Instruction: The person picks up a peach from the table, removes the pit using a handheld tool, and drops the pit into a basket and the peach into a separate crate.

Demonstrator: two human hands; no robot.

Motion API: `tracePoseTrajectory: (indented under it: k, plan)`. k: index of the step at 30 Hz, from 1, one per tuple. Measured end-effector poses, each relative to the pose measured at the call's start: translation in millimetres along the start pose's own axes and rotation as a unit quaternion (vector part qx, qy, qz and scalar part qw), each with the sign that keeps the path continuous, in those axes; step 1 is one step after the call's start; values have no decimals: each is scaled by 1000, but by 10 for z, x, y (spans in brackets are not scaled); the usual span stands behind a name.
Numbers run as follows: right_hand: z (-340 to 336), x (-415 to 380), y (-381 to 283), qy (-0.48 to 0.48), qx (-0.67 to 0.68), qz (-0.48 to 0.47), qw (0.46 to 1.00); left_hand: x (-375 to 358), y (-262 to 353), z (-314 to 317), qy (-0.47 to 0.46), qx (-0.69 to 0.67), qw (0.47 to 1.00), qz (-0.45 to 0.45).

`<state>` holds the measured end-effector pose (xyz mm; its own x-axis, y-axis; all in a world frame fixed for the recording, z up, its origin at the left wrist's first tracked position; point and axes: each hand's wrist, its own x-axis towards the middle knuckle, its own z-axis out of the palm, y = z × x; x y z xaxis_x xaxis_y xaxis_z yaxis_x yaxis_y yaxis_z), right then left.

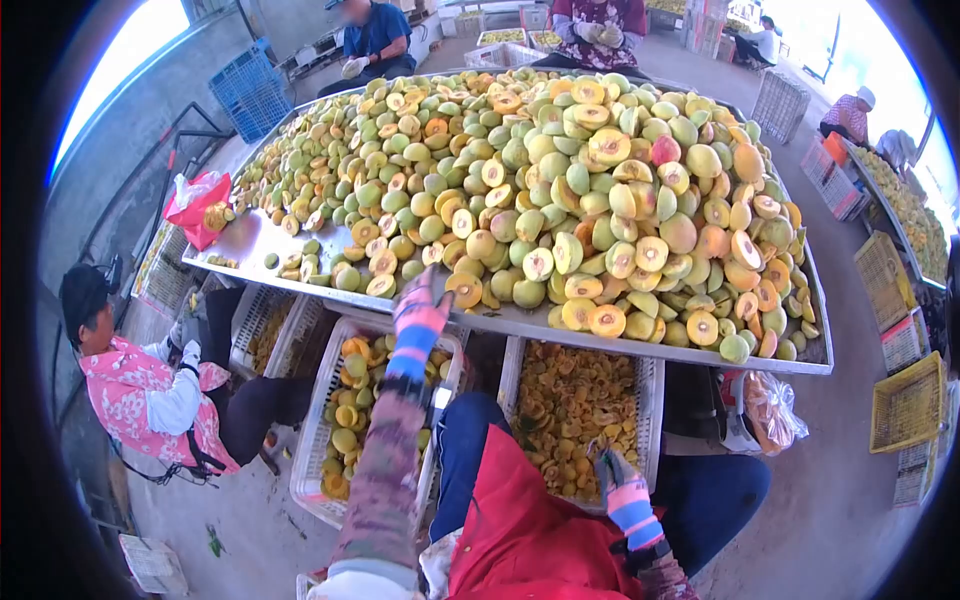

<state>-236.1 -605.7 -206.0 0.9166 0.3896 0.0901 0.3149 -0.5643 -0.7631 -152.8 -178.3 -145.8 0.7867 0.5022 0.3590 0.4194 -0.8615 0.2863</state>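
Observation:
My left hand [422, 308], in a pink and blue striped glove, reaches over the near edge of a metal table [500, 322] heaped with halved yellow-green fruit [540, 200]. Its fingers are stretched out beside the cut halves, and nothing shows in them. My right hand [625, 488], gloved alike, is low over the right-hand crate [652, 400] of small orange-brown fruit pieces [575, 400]. The fingers of that hand are bent round something small that I cannot make out. Under my left arm stands a white crate [312, 440] with larger fruit pieces [345, 430].
A person in a pink patterned top [130, 400] sits at the left; two more people sit across the table. A red bag [200, 210] lies on its left corner. At the right are a plastic bag [772, 410], a yellow crate [908, 405] and another fruit table [900, 215] with people.

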Motion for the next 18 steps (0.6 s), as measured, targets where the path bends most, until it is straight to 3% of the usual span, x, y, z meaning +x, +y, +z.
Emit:
tracePoseTrajectory:
  k: [3, 4, 6, 7, 8, 9, 10, 11, 12, 13, 14, 15, 16, 17, 18]
  plan:
    - [-118, -71, -119, 0, 41, 20, 999, 397, 209, 300, -161, -21, 983, -86]
    - [-191, -68, -218, -1, 78, 37, 996, 436, 201, 378, -162, -24, 983, -82]
    - [-321, -59, -340, -34, 151, 81, 985, 426, 146, 518, -71, -181, 980, -39]
    - [-352, 10, -346, -29, 151, 81, 985, 363, 312, 349, -33, -401, 914, -41]
    - [-370, 72, -350, -3, 95, -19, 995, 206, 469, 172, -46, -580, 805, -116]
    - [-397, 124, -376, 21, 37, -118, 992, -54, 797, -229, -58, -727, 657, -190]
    - [-472, 243, -555, 43, 34, -167, 984, -285, 817, -231, 52, -556, 828, 52]
    - [-550, 374, -776, 66, 30, -216, 974, -507, 844, -238, 156, -315, 890, 290]
    - [-642, 481, -1014, 53, 25, -242, 968, -743, 1074, -360, 3, -660, 749, 51]
    - [-719, 550, -1234, 39, 19, -266, 963, -972, 1376, -581, -152, -860, 443, -203]
    - [-765, 569, -1411, 2, 56, -192, 980, -1133, 1566, -786, -53, -646, 757, 86]
    - [-784, 587, -1526, -33, 93, -116, 988, -1214, 1621, -732, 5, -541, 827, 149]
    - [-751, 587, -1529, 3, 34, -164, 986, -1300, 1760, -832, -60, -664, 745, 36]
    - [-721, 566, -1498, 7, 13, -144, 989, -1370, 1891, -936, -121, -759, 635, -79]
    - [-723, 528, -1491, 15, 8, -137, 990, -1447, 1927, -890, -127, -761, 632, -80]
